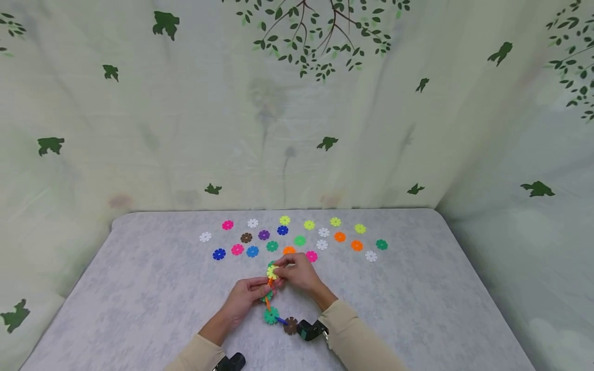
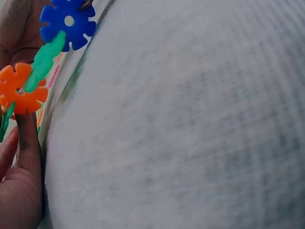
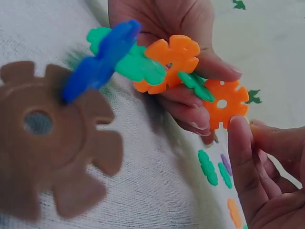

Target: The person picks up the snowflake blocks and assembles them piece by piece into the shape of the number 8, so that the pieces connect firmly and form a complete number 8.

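A curved chain of notched, flower-shaped plastic discs hangs between the two hands. My left hand (image 1: 243,299) pinches it near a green disc (image 1: 267,297). My right hand (image 1: 300,273) holds the chain's upper end, its fingertips on a yellow disc (image 1: 271,271), with a bit of green behind. In the right wrist view, an orange disc (image 3: 234,106) sits between both hands' fingertips. Below the left hand hang a green disc (image 1: 271,316), a blue disc (image 3: 102,59) seen edge-on and a brown disc (image 1: 290,325) at the free end. The left wrist view shows another orange disc (image 2: 35,100).
Loose discs in many colours lie spread across the back of the grey-covered table (image 1: 153,288), among them a pink disc (image 1: 311,256) and an orange disc (image 1: 289,250) just beyond the right hand. A leaf-patterned curtain (image 1: 278,113) hangs behind the table.
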Tool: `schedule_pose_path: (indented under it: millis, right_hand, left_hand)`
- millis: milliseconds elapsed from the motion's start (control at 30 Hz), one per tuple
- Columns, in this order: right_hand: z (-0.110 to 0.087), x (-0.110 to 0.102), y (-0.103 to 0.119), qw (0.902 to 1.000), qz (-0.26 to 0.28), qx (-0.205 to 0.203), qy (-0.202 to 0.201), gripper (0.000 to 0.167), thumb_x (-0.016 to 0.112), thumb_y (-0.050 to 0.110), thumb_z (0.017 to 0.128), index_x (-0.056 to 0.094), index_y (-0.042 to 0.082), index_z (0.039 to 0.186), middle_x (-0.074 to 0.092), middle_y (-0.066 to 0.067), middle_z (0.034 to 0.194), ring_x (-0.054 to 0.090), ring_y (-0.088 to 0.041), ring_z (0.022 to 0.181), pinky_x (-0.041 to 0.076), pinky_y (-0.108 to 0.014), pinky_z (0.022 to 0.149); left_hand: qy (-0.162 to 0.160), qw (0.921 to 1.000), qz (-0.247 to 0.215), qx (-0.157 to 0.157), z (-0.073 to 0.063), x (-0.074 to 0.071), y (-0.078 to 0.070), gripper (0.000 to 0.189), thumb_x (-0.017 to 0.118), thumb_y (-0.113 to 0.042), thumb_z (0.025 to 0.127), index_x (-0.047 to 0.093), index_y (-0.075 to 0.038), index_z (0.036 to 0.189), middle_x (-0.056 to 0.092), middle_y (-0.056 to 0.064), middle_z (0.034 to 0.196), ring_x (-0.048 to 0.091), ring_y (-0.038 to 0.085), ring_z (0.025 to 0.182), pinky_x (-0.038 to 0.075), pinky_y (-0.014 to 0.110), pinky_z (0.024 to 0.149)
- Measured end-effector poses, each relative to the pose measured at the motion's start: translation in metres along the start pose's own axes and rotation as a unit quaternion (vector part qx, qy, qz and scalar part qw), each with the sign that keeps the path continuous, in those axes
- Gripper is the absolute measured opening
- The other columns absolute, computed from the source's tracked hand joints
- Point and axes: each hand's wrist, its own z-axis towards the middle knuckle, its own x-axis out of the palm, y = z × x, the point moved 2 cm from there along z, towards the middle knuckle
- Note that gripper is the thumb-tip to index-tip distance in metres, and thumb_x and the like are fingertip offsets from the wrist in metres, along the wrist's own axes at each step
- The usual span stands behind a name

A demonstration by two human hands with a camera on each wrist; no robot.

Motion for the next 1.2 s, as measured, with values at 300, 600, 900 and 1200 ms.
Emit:
schedule_pose_path:
  millis: [300,600,900,1200]
  right_hand:
    - [0.007,0.005,-0.012,0.9988,-0.008,0.021,-0.043,0.013,0.067,-0.003,0.087,0.07,-0.008,0.098,0.07,-0.012,0.079,0.066,-0.016,0.055,0.057,-0.03,0.059]
    - [0.007,0.003,-0.006,0.9993,-0.015,0.034,0.009,0.014,0.066,-0.002,0.088,0.071,-0.007,0.099,0.069,-0.011,0.076,0.065,-0.015,0.055,0.058,-0.03,0.06]
    - [0.006,-0.003,-0.004,0.9898,-0.069,0.029,0.122,0.017,0.064,0.004,0.091,0.073,0.0,0.104,0.069,-0.011,0.071,0.065,-0.018,0.058,0.057,-0.029,0.065]
    - [0.01,-0.062,-0.013,0.9842,-0.173,0.03,-0.025,0.017,0.071,0.006,0.086,0.072,0.001,0.102,0.056,-0.004,0.071,0.05,-0.014,0.055,0.046,-0.024,0.051]
  left_hand:
    - [-0.076,0.9965,0.025,0.024,0.003,0.003,0.005,0.032,0.063,-0.01,0.093,0.062,0.011,0.117,0.07,0.019,0.106,0.069,0.017,0.091,0.056,0.027,0.079]
    - [-0.066,0.9972,0.035,0.011,-0.002,0.006,-0.001,0.039,0.064,-0.01,0.093,0.056,0.017,0.12,0.069,0.02,0.107,0.068,0.013,0.09,0.055,0.024,0.078]
    - [-0.038,0.9987,0.0,-0.033,-0.001,0.001,-0.003,0.034,0.06,-0.02,0.096,0.058,0.009,0.114,0.07,0.011,0.101,0.068,0.019,0.092,0.055,0.034,0.084]
    - [-0.058,0.9974,0.015,-0.041,-0.004,-0.002,-0.001,0.03,0.06,-0.022,0.097,0.061,0.006,0.108,0.068,0.01,0.098,0.067,0.018,0.089,0.055,0.031,0.084]
